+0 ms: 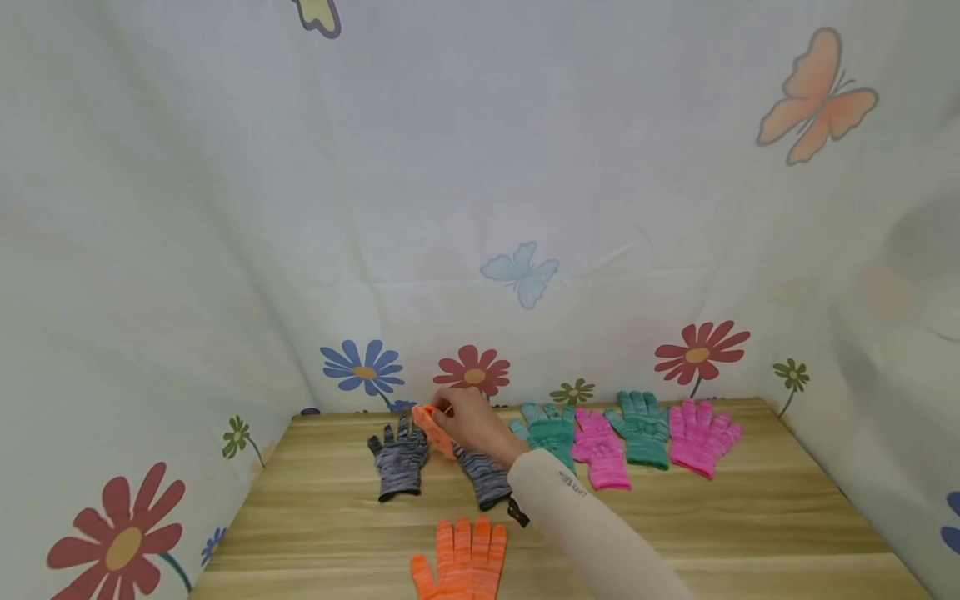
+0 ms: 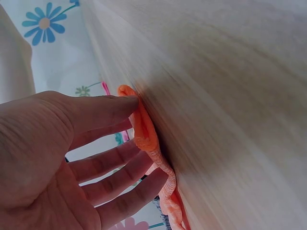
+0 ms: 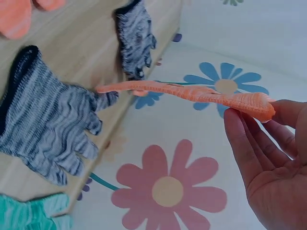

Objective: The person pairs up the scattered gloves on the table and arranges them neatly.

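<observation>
My right hand (image 1: 474, 423) pinches an orange knitted glove (image 1: 433, 430) over the row of gloves at the back of the table. In the right wrist view its thumb and fingertips hold one end, and the glove stretches out thin, edge-on. A second orange glove (image 1: 465, 562) lies flat near the front, fingers pointing to the back. The left wrist view has my left hand (image 2: 53, 143) with thumb and fingers around its cuff (image 2: 146, 127); the head view does not include that hand. Two grey-black striped gloves (image 1: 400, 462) lie below the raised glove, one partly covered by my right arm.
Right of my forearm lie two teal gloves (image 1: 647, 429) and two pink gloves (image 1: 703, 437), alternating along the back edge. A small black object (image 1: 517, 512) shows beside my sleeve. Flower-printed cloth (image 1: 420, 208) hangs behind and at both sides of the wooden table (image 1: 322, 533).
</observation>
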Tool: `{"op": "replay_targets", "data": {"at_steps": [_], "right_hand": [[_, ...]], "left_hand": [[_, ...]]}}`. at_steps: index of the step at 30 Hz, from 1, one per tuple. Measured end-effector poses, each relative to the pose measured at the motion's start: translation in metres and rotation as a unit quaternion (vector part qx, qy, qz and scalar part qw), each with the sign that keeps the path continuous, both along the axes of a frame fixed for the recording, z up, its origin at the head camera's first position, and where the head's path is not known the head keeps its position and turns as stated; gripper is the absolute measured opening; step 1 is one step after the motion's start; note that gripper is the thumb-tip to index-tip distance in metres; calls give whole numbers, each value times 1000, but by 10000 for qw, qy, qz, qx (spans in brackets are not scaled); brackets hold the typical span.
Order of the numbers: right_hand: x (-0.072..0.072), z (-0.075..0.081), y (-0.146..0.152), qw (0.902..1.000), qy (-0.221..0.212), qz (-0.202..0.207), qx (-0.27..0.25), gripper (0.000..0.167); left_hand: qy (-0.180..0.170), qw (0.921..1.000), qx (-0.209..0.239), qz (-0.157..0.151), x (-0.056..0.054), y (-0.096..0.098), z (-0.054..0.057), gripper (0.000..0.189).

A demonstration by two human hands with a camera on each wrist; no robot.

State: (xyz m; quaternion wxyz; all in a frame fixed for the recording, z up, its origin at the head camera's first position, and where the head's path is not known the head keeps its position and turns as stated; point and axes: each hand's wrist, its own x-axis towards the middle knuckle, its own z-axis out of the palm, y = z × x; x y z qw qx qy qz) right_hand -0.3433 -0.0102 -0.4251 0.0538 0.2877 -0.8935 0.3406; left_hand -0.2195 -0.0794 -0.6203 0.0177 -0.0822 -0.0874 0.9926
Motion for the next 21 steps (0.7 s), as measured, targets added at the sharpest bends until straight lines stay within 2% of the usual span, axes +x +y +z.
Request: {"op": "replay_targets", "data": {"at_steps": [3, 8, 15, 21], "right_hand": [[3, 7, 5, 10000, 11, -74, -33, 15], [9, 17, 13, 9994, -253, -70, -212, 19], [17, 32, 23, 9990, 187, -137, -378, 20], [28, 36, 31, 9978, 312, -189, -561, 18]], "left_hand": [[-65, 9999, 89, 23, -3, 1, 1, 75], [-43, 9999, -19, 163, -2, 3, 0, 76], [74, 9999, 66, 133, 2, 1, -2, 74], [253, 9996, 7, 142, 4, -1, -2, 73]]}}
